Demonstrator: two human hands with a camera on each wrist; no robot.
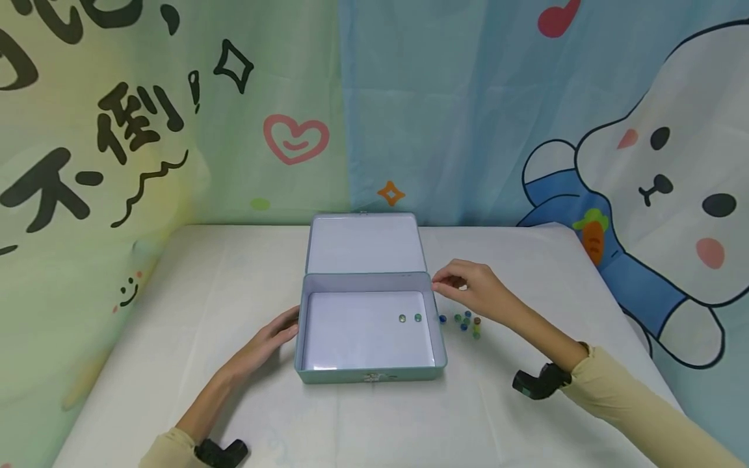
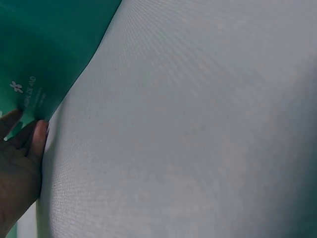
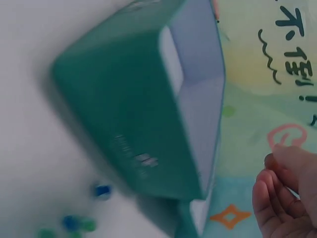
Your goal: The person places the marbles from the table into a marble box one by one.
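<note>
A green tin box [image 1: 370,375] lies on the white table with its hinged lid [image 1: 365,244] raised at the back. Two glass marbles [image 1: 418,318] are inside, toward its right wall. My left hand [image 1: 270,341] rests against the box's left side, and its fingers touch the green wall [image 2: 44,54] in the left wrist view. Beside the box's right rim, toward the back, my right hand [image 1: 471,286] is raised with thumb and forefinger tips together. Whether something small is between those tips is hidden. Several more marbles [image 1: 466,321] lie to the right of the box.
White cloth covers the table [image 1: 374,422]. Nearest the box's right wall is a blue marble [image 1: 442,318]. A printed curtain [image 1: 409,97] hangs behind the table. Black wrist cameras [image 1: 541,381] are strapped to both forearms.
</note>
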